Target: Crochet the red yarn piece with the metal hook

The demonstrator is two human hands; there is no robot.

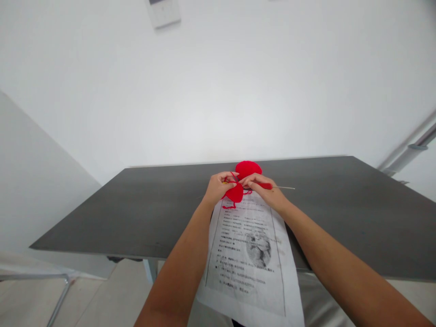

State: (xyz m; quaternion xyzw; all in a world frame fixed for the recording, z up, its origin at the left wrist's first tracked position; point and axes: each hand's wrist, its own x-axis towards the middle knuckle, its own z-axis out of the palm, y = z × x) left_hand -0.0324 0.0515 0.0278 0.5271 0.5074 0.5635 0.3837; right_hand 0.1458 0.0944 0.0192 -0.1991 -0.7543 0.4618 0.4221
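Pinched in my left hand (218, 186) is a small red crochet piece (235, 193), with a strand of yarn running up over the fingers. A loose red yarn tail (229, 207) dangles below it onto the paper. My right hand (262, 187) is closed around a crochet hook (266, 185), whose red grip shows by the knuckles and whose thin metal shaft points right. Both hands' fingertips meet at the crochet piece's upper edge; the hook's working tip is hidden there. Just behind the hands sits a red ball of yarn (248, 169).
A printed sheet (245, 290) with text and a picture lies under the hands and hangs over the near edge of the dark grey table (136, 213). A white wall (218, 91) rises behind the table. A pipe (408, 156) runs along the right side.
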